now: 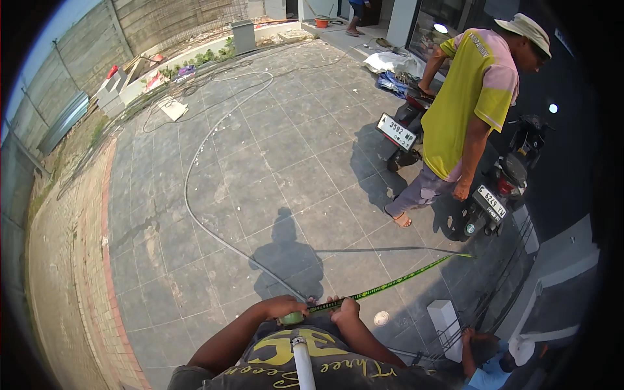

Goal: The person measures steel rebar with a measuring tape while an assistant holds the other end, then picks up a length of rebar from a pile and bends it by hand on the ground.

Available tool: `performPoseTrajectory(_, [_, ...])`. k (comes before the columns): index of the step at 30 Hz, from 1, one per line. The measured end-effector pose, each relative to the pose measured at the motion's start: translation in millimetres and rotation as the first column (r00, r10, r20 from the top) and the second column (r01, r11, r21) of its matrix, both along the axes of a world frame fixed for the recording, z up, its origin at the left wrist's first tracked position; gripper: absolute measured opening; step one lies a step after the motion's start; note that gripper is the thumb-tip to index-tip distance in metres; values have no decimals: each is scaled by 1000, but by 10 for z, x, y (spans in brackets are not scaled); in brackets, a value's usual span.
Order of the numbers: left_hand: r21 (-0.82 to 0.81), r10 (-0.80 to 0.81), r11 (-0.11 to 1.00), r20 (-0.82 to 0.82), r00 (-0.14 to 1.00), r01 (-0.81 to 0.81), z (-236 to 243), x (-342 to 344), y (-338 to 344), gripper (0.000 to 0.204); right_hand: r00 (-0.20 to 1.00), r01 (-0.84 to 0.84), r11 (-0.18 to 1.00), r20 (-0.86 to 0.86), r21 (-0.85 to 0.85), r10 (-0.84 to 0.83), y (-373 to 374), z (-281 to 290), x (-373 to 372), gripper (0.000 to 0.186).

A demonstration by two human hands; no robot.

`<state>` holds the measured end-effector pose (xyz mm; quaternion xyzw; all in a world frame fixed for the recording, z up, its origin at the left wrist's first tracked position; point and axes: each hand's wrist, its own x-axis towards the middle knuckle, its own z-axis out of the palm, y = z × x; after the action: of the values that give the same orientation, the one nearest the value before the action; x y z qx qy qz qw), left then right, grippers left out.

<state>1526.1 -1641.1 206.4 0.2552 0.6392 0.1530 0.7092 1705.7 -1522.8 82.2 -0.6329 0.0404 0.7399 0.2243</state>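
In front of my chest, my left hand (282,307) is closed round the green case of a tape measure (291,318). My right hand (346,309) grips the tape's blade (396,281), which is pulled out to the right. The yellow-green blade runs over the tiles and ends in the shade near a parked motorcycle. A long grey flexible pipe (224,241) curves across the floor, its near end reaching my hands. Whether my fingers also pinch that end is hard to make out. A white tube (303,364) stands out at my shirt front.
A person in a yellow shirt (458,104) stands right, between two motorcycles (406,120) (500,195). At lower right, someone in light blue (492,375) crouches beside thin metal rods and a white block (444,320). Cables (156,123) and a pale board (173,108) lie far left.
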Motion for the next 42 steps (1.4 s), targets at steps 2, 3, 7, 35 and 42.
performPoseTrajectory(2, [127,15,992,-46,999,-9,-162,-298,-175,53,977,193,981,92,3,-192,443,-235,74,19])
performPoseTrajectory(3, [242,2,970,-112,994,26,-238,-431,-279,54,959,274,961,63,46,-276,632,-404,168,19])
performPoseTrajectory(7, [70,-16,997,-1,1000,16,-130,-1106,-454,48,950,220,968,197,121,-241,787,-398,-169,24])
performPoseTrajectory(35, [176,-282,951,148,948,255,-698,-4145,-15,45,950,307,946,-95,105,-297,-1011,-91,-4283,20])
performPoseTrajectory(42, [141,-445,894,146,884,426,-592,-4858,82,46,938,312,948,-183,64,-296,-1110,-430,-4879,23])
